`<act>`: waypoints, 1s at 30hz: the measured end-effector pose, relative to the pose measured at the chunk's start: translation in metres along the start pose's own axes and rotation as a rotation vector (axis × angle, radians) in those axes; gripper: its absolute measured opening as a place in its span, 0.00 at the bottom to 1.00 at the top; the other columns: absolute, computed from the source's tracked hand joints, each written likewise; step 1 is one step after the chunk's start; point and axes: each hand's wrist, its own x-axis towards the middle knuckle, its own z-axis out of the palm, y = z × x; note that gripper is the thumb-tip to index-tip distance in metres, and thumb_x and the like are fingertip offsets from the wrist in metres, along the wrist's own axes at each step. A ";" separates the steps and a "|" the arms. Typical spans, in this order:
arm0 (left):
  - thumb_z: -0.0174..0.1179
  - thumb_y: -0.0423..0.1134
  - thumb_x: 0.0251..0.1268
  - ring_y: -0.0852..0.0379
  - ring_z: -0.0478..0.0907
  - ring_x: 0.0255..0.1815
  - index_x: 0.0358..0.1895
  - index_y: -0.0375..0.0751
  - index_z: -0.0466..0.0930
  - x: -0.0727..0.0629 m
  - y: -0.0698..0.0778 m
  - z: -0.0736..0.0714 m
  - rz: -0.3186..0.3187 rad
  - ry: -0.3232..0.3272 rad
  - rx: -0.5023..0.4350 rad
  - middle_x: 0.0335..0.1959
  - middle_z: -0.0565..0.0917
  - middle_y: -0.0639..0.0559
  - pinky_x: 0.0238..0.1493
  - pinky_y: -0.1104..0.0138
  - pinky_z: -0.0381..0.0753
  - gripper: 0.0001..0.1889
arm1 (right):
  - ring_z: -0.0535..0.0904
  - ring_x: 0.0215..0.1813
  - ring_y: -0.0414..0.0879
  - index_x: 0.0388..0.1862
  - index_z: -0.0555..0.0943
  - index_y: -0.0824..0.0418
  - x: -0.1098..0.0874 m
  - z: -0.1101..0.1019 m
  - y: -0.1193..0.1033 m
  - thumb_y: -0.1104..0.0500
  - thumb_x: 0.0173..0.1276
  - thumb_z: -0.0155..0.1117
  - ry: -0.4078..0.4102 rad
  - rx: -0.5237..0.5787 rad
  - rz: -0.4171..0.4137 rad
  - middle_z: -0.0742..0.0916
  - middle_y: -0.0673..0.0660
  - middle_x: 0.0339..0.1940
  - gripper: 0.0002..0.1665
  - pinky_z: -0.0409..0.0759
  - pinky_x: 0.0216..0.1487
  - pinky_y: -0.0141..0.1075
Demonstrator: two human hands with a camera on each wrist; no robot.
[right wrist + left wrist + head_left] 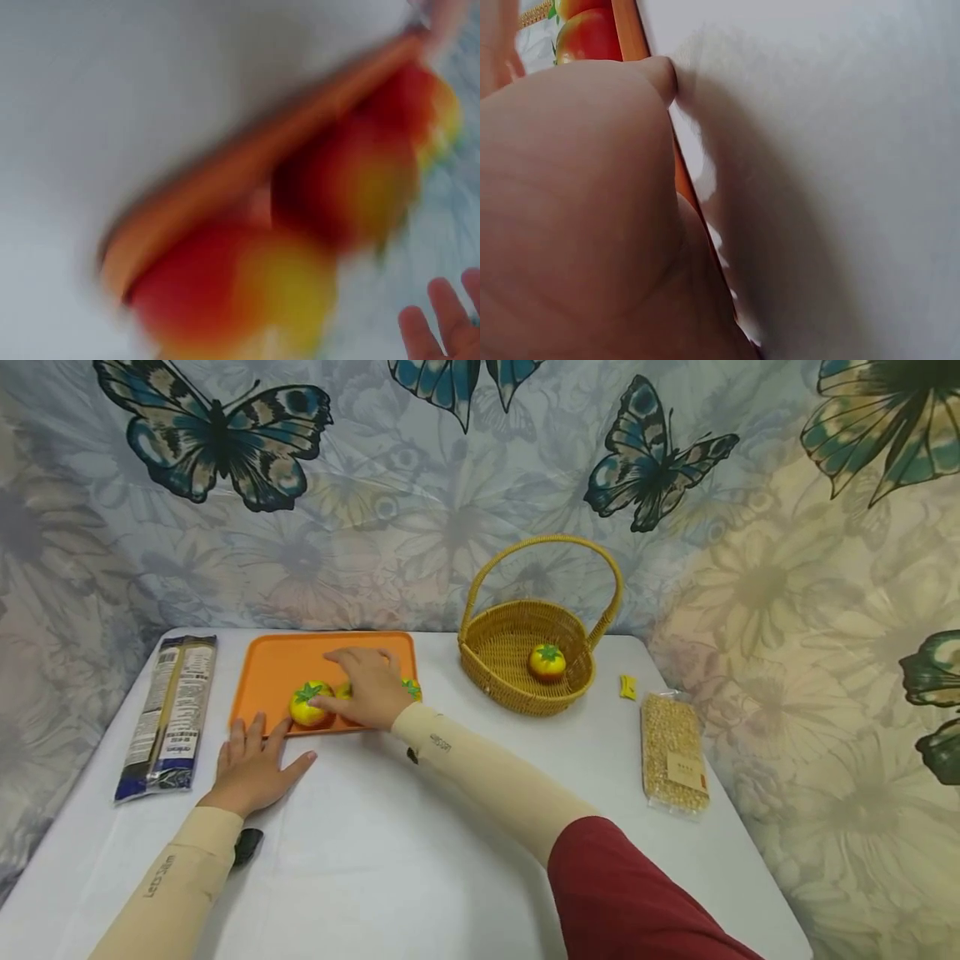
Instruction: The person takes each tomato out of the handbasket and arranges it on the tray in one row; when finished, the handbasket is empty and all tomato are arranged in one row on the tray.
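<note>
On the orange tray (330, 647) lie yellow-and-red tomatoes with green star-shaped tops. The left tomato (306, 714) shows most fully; a second tomato (342, 691) is mostly covered by my right hand (372, 692), and a third tomato (412, 688) peeks out at the right. My right hand is above the tray with fingers spread, its thumb overlapping the left tomato; whether it touches cannot be told. My left hand (251, 774) has its fingers extended at the tray's front left edge. In the right wrist view, a blurred tomato (225, 292) sits by the tray rim.
A wicker basket (487, 672) with a tall handle holds another tomato (547, 662). Right of it are a small yellow packet (627, 687) and a clear bag of grains (671, 743). A long printed package (168, 714) lies left of the tray. A butterfly-patterned cloth hangs behind.
</note>
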 end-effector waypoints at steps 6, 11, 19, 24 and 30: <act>0.46 0.77 0.74 0.24 0.10 0.79 0.86 0.32 0.41 0.000 -0.001 0.003 0.013 0.009 -0.027 0.82 0.28 0.21 0.72 0.27 0.18 0.57 | 0.70 0.77 0.51 0.80 0.72 0.54 -0.037 -0.068 0.081 0.31 0.73 0.67 0.273 0.139 0.106 0.78 0.54 0.76 0.46 0.63 0.77 0.53; 0.47 0.74 0.75 0.23 0.11 0.79 0.85 0.30 0.42 -0.005 0.002 0.000 0.017 0.014 -0.029 0.82 0.29 0.20 0.72 0.27 0.19 0.56 | 0.67 0.79 0.57 0.81 0.68 0.61 -0.069 -0.105 0.175 0.32 0.74 0.67 0.354 0.229 0.320 0.75 0.59 0.77 0.49 0.64 0.79 0.50; 0.49 0.73 0.76 0.23 0.11 0.79 0.85 0.29 0.43 -0.007 0.003 0.000 0.028 0.017 -0.027 0.81 0.30 0.19 0.71 0.27 0.19 0.56 | 0.62 0.81 0.64 0.83 0.60 0.67 -0.101 -0.091 0.263 0.33 0.74 0.67 0.233 0.254 0.548 0.67 0.68 0.81 0.56 0.64 0.78 0.58; 0.49 0.73 0.76 0.22 0.12 0.78 0.85 0.30 0.43 -0.008 0.008 0.000 0.024 0.018 -0.022 0.81 0.30 0.19 0.72 0.26 0.21 0.56 | 0.61 0.82 0.65 0.86 0.56 0.66 -0.102 -0.080 0.280 0.34 0.73 0.69 0.110 0.254 0.635 0.63 0.68 0.84 0.59 0.64 0.78 0.58; 0.48 0.72 0.77 0.22 0.12 0.79 0.85 0.30 0.42 -0.007 0.008 0.003 0.027 0.013 -0.023 0.81 0.30 0.18 0.72 0.27 0.19 0.55 | 0.67 0.76 0.66 0.85 0.58 0.63 -0.105 -0.079 0.279 0.38 0.68 0.76 0.019 0.300 0.677 0.66 0.68 0.81 0.59 0.69 0.74 0.58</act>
